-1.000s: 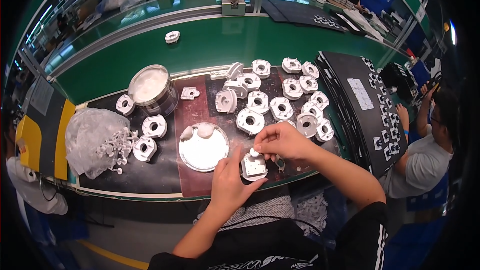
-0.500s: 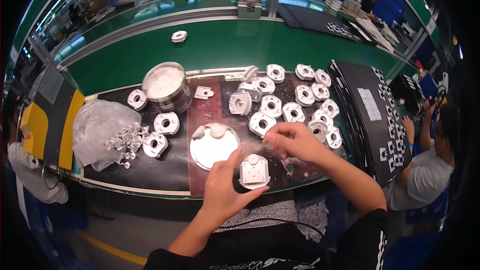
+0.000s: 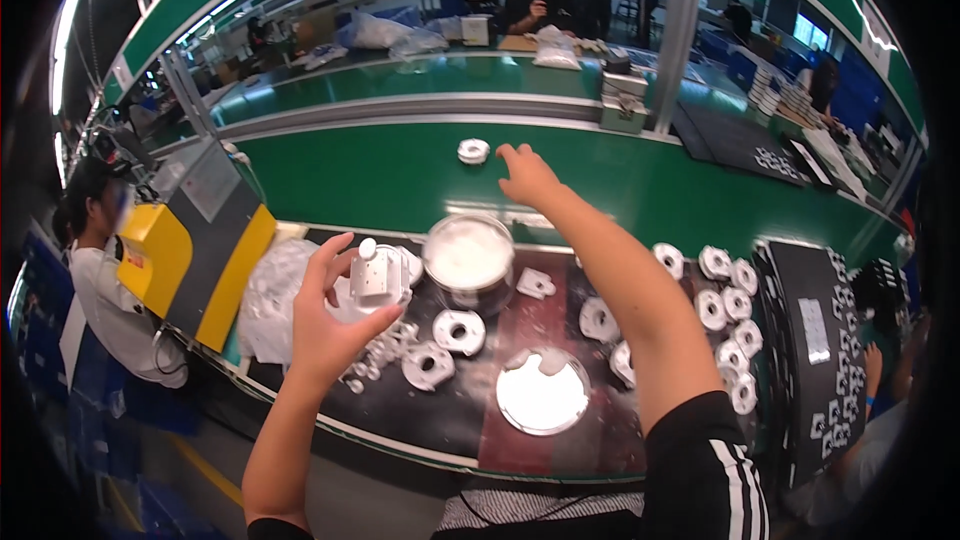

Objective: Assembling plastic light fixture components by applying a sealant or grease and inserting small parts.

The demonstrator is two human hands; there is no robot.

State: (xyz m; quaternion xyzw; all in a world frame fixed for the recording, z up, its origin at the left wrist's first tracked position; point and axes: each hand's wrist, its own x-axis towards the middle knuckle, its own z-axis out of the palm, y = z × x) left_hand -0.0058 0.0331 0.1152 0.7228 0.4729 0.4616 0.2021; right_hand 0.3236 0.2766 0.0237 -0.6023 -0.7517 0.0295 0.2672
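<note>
My left hand (image 3: 332, 312) grips a white plastic housing (image 3: 376, 278) between thumb and fingers, raised over the left part of the bench. The housing has a flat face with small holes and a round knob on top. My right arm stretches far forward across the bench. At its end my right hand (image 3: 528, 176) is open above the green surface, fingers apart and curved. Just left of those fingertips, not touching them, lies a white ring-shaped part (image 3: 473, 151).
A tin of white paste (image 3: 468, 255) stands mid-bench, with a round white lid (image 3: 543, 395) nearer me. White ring housings (image 3: 459, 331) lie around. A clear bag (image 3: 275, 300) sits by small white pieces. Black trays (image 3: 805, 340) are stacked right. Several people work nearby.
My left hand has carried the housing leftward and up from the bench's front edge. My right hand has moved from near the front to the far green surface. The view has shifted left and up.
</note>
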